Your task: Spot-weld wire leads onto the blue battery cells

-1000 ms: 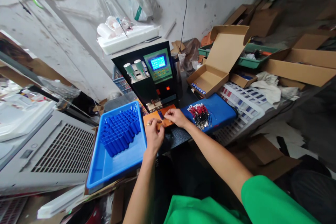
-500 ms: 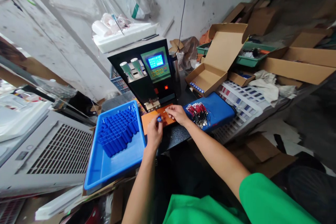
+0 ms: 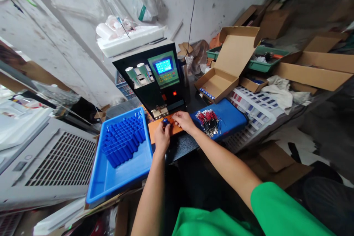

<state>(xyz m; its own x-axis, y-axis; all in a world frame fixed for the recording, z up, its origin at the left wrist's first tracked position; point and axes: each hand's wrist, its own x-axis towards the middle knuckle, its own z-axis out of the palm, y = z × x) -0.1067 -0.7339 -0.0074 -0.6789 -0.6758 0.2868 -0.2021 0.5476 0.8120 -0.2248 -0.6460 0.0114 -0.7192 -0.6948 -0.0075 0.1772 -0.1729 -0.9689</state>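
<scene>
My left hand is closed round a blue cylindrical battery cell, just in front of the spot welder's electrodes. Close by on the right, my right hand has thumb and finger pinched over the orange plate; what sits in the pinch is too small to make out. Behind both hands stands the black spot welder with its lit blue screen. A bundle of red and black wire leads lies on a blue pad to the right.
At left, a blue tray carries rows of blue battery cells. An open cardboard box with several cells stands at back right, beside a white plastic basket. A grey slatted unit is at far left.
My left hand has moved slightly up with the battery cell, closer to the electrodes. The right hand has shifted a little left, nearer the cell.
</scene>
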